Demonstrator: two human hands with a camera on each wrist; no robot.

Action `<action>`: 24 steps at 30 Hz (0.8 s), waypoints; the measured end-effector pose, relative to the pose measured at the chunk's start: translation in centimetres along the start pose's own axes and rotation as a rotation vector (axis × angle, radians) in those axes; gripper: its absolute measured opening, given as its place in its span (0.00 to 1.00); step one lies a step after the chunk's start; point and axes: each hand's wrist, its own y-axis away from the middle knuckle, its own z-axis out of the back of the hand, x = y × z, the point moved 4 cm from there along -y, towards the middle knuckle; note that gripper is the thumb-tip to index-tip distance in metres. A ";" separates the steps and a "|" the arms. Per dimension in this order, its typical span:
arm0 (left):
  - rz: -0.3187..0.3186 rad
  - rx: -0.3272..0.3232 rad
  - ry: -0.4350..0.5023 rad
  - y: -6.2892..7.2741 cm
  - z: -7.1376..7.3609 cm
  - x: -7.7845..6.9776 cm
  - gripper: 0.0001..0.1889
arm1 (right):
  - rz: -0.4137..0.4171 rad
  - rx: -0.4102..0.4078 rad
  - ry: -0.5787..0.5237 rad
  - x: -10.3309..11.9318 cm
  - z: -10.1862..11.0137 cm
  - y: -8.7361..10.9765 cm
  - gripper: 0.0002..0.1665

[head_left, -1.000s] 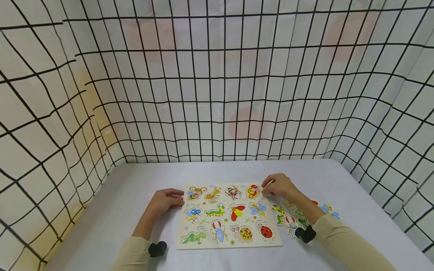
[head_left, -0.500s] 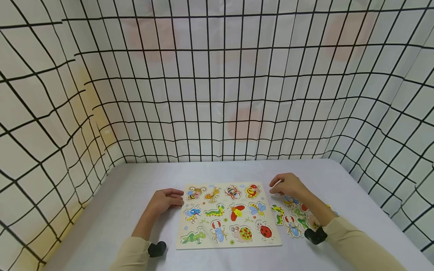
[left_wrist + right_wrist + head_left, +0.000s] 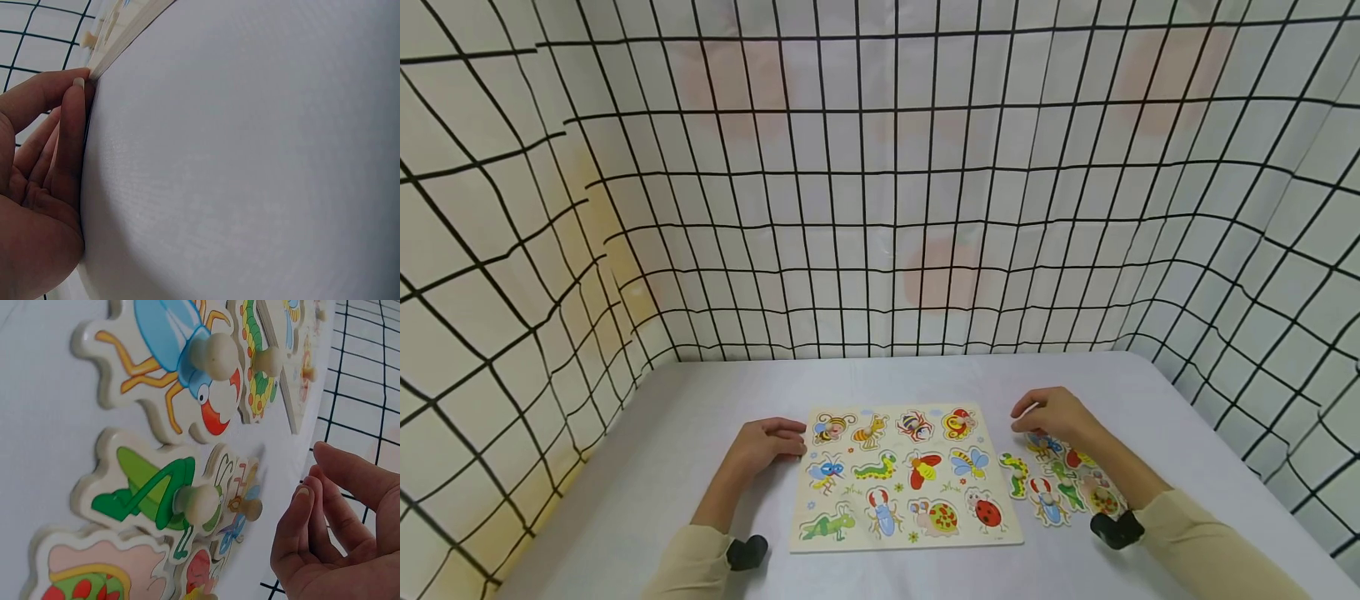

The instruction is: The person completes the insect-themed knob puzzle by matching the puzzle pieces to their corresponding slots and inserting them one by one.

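Note:
A pale wooden insect puzzle board [image 3: 850, 546] lies flat on the table. My left hand [image 3: 770, 442] rests at its left edge, and the left wrist view shows thumb and finger tips right at the board's side. Over the far side of the loose pieces hovers my right hand [image 3: 1052, 414], fingers loosely bent and holding nothing. Below it are a stag beetle piece [image 3: 165, 337], a grasshopper piece [image 3: 140, 481] and a snail piece [image 3: 1103, 498], with wooden knobs on the first two. A caterpillar piece [image 3: 1015, 476] lies close to the board's right edge.
A blue-winged insect piece [image 3: 1043, 446] and a red piece [image 3: 1078, 459] lie partly under the right hand and forearm. Black wire grid over white sheeting [image 3: 880, 200] encloses the table's back and sides. Knobs [image 3: 308, 374] stand up from the board's far right part.
My right hand has moved right, from the board's far right corner to above the loose pieces, uncovering the snail and stag beetle pieces. The left hand stays at the board's edge.

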 end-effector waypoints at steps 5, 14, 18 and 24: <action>0.006 -0.003 0.002 0.2 0.0 -0.1 0.16 | -0.001 -0.004 -0.007 -0.5 0.5 0.4 0.14; 0.004 0.000 0.006 0.3 0.0 -0.1 0.16 | -0.005 -0.016 0.008 -1.7 1.5 1.5 0.16; 0.004 0.000 0.006 0.1 0.0 -0.1 0.16 | -0.003 0.006 -0.005 -2.3 1.7 1.5 0.17; -0.004 0.003 0.002 0.0 0.0 0.0 0.16 | -0.017 0.043 -0.001 -3.0 1.8 1.7 0.18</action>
